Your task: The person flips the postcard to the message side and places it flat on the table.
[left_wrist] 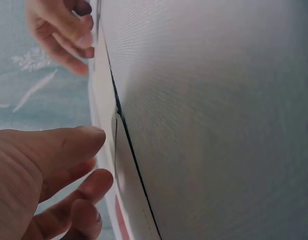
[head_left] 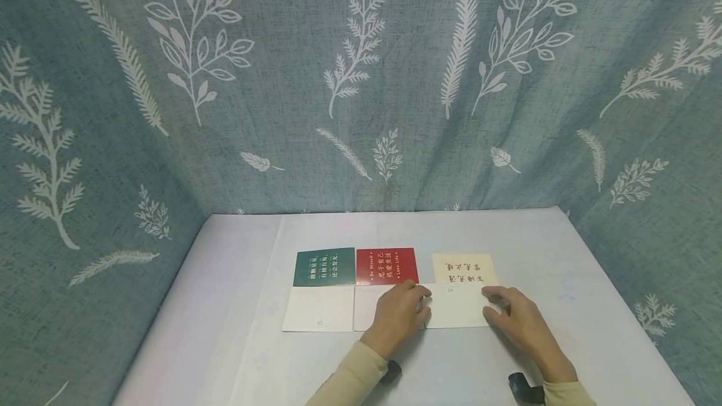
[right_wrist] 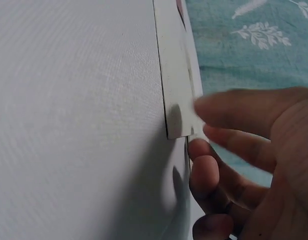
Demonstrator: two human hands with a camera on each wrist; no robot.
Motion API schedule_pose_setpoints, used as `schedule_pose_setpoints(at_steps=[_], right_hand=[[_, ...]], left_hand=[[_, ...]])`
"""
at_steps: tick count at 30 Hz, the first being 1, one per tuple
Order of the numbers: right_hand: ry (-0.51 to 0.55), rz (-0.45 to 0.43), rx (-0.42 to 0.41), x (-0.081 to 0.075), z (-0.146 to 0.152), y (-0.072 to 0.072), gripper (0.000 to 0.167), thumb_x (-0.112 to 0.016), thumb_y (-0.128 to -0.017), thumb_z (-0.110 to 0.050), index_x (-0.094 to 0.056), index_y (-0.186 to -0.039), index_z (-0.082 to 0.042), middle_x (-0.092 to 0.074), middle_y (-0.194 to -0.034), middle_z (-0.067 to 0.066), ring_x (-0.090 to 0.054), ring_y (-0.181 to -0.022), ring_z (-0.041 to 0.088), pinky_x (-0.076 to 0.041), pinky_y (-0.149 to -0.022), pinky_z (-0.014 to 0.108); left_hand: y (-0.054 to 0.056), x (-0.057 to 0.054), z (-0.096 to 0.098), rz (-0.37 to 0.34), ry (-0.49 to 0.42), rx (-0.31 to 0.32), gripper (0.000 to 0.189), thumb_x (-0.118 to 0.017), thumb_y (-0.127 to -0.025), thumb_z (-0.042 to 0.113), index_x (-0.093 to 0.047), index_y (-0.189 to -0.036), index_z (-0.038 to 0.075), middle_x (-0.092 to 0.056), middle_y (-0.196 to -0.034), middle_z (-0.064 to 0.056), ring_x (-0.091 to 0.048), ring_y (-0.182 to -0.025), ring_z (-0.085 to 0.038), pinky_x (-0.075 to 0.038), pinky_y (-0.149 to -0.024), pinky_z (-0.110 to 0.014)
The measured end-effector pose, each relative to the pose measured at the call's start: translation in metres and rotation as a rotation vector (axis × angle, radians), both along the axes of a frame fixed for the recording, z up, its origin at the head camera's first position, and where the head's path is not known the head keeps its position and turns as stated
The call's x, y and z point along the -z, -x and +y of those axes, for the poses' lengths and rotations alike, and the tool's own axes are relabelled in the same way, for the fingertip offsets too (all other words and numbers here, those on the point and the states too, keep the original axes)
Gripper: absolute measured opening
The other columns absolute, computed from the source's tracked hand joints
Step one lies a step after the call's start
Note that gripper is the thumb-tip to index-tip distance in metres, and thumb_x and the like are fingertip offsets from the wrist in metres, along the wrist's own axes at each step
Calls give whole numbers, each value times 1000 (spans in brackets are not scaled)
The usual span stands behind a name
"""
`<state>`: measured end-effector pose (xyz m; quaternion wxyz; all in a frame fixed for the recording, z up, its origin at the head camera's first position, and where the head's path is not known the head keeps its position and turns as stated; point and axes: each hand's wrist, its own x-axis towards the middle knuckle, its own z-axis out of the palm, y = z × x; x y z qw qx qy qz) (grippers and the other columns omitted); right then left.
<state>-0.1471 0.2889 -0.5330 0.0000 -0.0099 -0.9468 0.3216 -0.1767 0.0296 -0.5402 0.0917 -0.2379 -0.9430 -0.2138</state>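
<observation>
Evidently both hands are busy around one blank card, the right white card [head_left: 455, 309] lying flat at the right end of the lower row. The left hand [head_left: 397, 312] is over the join between it and the middle white card [head_left: 366, 307], fingers loosely bent, thumb apart from them, gripping nothing; whether the tips touch paper I cannot tell. The right hand [head_left: 519, 318] is at the opposite short edge, thumb and forefinger parted and curved, with nothing pinched between them as far as its wrist view shows; contact with the edge is again unclear. At the left of that row is the left white card [head_left: 318, 309], its long top side against the bottom of a green card [head_left: 324, 267] with pale lettering. Right beside the green one sits a red card [head_left: 387, 266], also lettered, above the middle blank. A cream card [head_left: 464, 265] with brownish characters stands a little apart from the red, just behind the right blank. Everything rests on a white tabletop [head_left: 254, 306], backed by blue-green fabric [head_left: 293, 80] printed with white leaves, and pale beige sleeves [head_left: 350, 376] cover the forearms
</observation>
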Motion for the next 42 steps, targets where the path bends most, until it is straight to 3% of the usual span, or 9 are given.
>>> schedule_pose_setpoints(at_steps=[5,10,13,20,25,38,42], right_hand=[[14,-32,85,-2,4,5,47,-62,-98,-24,-56,-136,3,-65,-121,23,-63,-100,36,-51,-87,55],[-17,-70,111,-9,10,22,55,-59,-99,-26,-48,-141,9,-60,-127,29,-56,-115,48,-44,-96,62],[-47,-67,63,-16,12,36,60,-62,-97,-25,-45,-142,11,-57,-127,32,-53,-118,51,-42,-99,63],[-134,-97,-106,-21,25,75,69,-71,-93,-25,-42,-147,8,-49,-124,36,-57,-106,46,-44,-95,63],[-150,-153,-145,-18,32,93,70,-76,-90,-26,-47,-144,7,-48,-124,33,-53,-115,50,-40,-101,65],[-137,-162,-115,-11,38,106,59,-81,-85,-24,-55,-129,5,-51,-123,33,-52,-116,50,-40,-102,63],[-79,-165,-89,-16,41,103,54,-79,-86,-21,-51,-125,5,-55,-118,30,-55,-108,46,-45,-94,60]], left_hand=[[1,1,1,7,12,7,24,-82,-82,19,-79,-106,16,-69,-94,2,-62,-77,-9,-50,-66,-21],[2,2,1,12,30,20,25,-82,-82,18,-79,-106,15,-69,-94,2,-61,-76,-10,-49,-65,-20],[2,2,1,8,42,22,25,-83,-83,19,-79,-108,16,-70,-97,1,-63,-80,-11,-51,-68,-21],[2,1,1,-2,69,23,25,-82,-84,20,-79,-108,17,-71,-99,1,-66,-83,-13,-52,-69,-23],[1,-1,1,-7,70,14,24,-82,-83,19,-79,-107,17,-71,-98,1,-65,-82,-13,-51,-68,-23],[2,-2,1,10,82,5,24,-83,-83,20,-79,-107,17,-71,-98,2,-64,-82,-13,-51,-68,-22],[2,-1,1,5,93,2,25,-82,-83,21,-79,-107,18,-71,-99,2,-65,-83,-13,-52,-69,-23]])
